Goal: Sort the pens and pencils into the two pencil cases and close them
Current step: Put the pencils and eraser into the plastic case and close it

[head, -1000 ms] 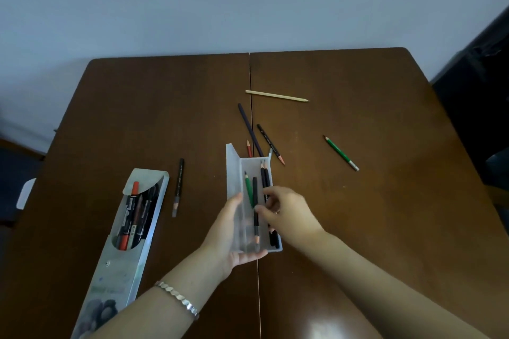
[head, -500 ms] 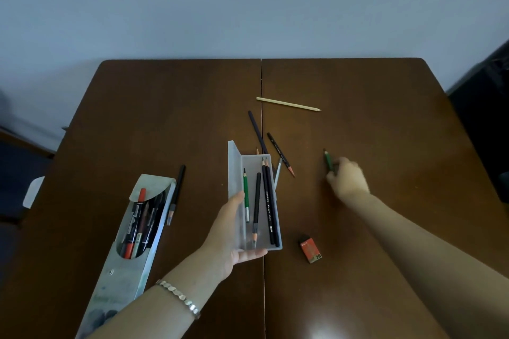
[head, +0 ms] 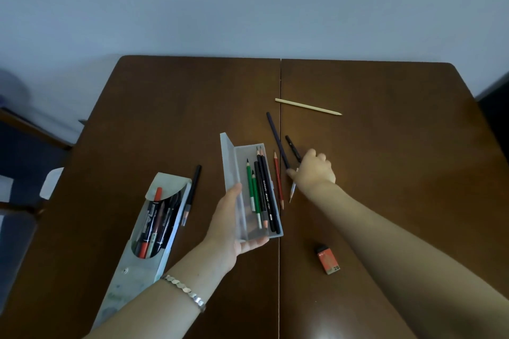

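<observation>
The left hand (head: 234, 226) held the near end of the clear pencil case (head: 228, 165) at frame centre, thumb along the open lid, fingers curled underneath and mostly hidden. Inside lay two green pencils (head: 250, 187) and several black ones (head: 265, 190); a red pencil (head: 278, 179) lay on the tabletop (head: 385, 146) just right of the case.

The right hand (head: 314, 170), right of centre, was curled knuckles-up over the near ends of a dark blue pencil (head: 276, 137) and a black pencil (head: 292, 146). A grey-tipped pencil (head: 292, 191) stuck out below it. With the fingertips hidden, I could not tell whether its grip was closed on any of them.

At lower left lay the grey pouch case (head: 143, 264), flap open, its pens (head: 153, 217) half hidden and its near end covered by the left forearm. A black pen (head: 192, 190) lay beside it. A pale pencil (head: 307, 106) lay farther up, and an eraser (head: 327, 259) at lower right.
</observation>
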Action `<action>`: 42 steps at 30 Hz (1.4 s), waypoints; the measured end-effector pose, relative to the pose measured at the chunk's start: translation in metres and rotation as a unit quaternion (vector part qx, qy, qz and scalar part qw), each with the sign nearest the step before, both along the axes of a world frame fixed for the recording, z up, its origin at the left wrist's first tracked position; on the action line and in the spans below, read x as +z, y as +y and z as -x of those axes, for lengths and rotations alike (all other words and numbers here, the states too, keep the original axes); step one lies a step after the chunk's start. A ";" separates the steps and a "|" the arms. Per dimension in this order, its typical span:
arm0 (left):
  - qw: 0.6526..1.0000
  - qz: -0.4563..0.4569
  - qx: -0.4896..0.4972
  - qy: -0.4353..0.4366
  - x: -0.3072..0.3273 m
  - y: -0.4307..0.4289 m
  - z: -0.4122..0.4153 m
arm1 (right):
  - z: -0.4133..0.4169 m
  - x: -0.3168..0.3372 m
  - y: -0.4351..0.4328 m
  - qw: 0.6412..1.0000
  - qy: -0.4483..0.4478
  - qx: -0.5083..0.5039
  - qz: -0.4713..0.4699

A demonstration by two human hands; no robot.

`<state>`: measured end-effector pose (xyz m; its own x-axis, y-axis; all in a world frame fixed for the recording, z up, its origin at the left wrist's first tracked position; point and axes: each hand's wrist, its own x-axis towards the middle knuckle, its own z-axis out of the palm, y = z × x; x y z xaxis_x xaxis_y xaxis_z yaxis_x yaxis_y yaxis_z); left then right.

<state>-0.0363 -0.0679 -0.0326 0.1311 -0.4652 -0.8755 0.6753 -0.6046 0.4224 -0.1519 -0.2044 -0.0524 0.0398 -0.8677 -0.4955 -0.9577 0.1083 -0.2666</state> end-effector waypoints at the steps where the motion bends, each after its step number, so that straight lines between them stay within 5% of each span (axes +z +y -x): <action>1: 1.000 0.004 0.003 0.005 -0.001 0.001 -0.003 | -0.004 -0.003 0.001 1.000 0.023 0.007 -0.017; 8: 0.999 0.000 0.028 0.020 -0.002 0.009 -0.020 | -0.003 -0.014 0.017 1.000 0.023 0.018 -0.002; 15: 1.000 -0.009 0.007 -0.001 0.001 0.014 -0.023 | -0.024 0.032 0.050 0.978 -0.201 0.051 -0.024; 22: 0.999 -0.013 -0.020 -0.023 0.005 0.018 -0.025 | -0.054 0.037 0.063 0.976 -0.114 0.187 -0.006; 29: 1.000 -0.027 -0.009 0.010 0.003 0.021 -0.025 | -0.061 0.042 0.068 0.963 -0.214 0.037 -0.160; 34: 0.996 -0.029 0.053 0.062 0.005 0.017 -0.023 | -0.057 0.039 0.086 0.973 -0.184 0.078 -0.114; 37: 0.997 -0.024 0.061 0.037 0.005 0.014 -0.027 | -0.053 0.041 0.086 0.979 -0.134 0.140 -0.064; 42: 0.998 -0.017 0.057 -0.015 0.005 0.011 -0.034 | -0.047 0.018 0.043 0.991 -0.084 0.089 0.049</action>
